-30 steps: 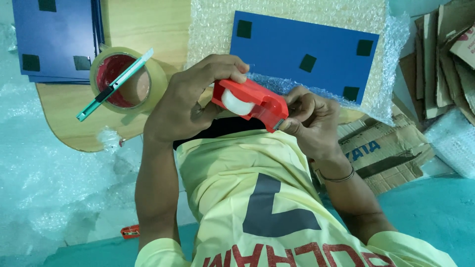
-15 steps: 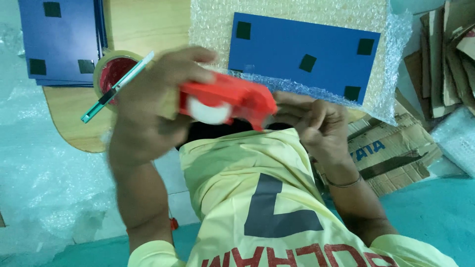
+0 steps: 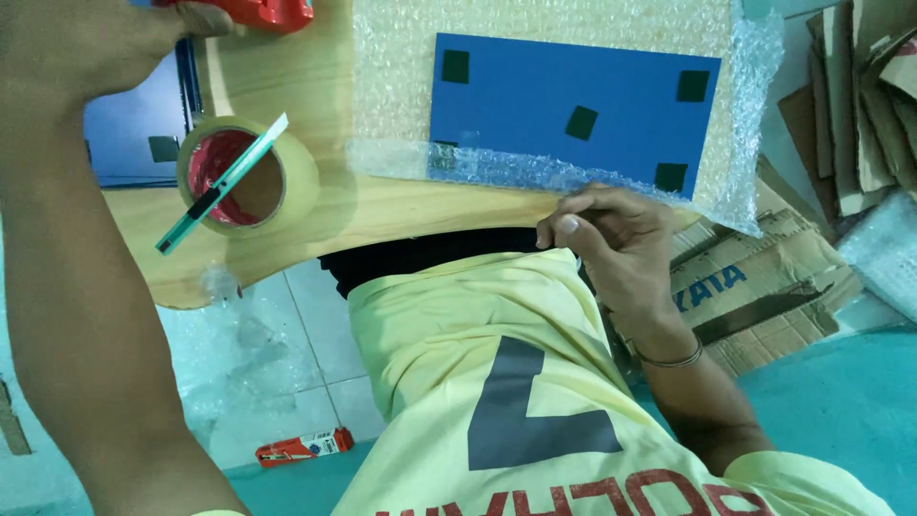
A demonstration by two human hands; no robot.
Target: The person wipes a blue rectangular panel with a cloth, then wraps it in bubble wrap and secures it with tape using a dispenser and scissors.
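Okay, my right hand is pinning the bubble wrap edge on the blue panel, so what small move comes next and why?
Probably bring the red tape dispenser in your left hand down to the bubble wrap flap. That flap lies folded over the blue panel, held only by your right hand, with no tape visible.

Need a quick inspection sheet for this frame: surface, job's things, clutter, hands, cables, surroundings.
Surface: light wooden table, curved front edge, partly under a bubble wrap sheet.
Job's things: red tape dispenser at the top edge of view; blue board with dark square pads lying on the bubble wrap, whose near edge is folded over the board.
Clutter: tape roll with a green utility knife resting across it; stack of blue boards at left.
Hands: left hand grips the dispenser; right hand at the wrap's near edge, fingers curled.
Cables: nothing seen.
Surroundings: flattened cardboard at right, a small red thing on the tile floor.
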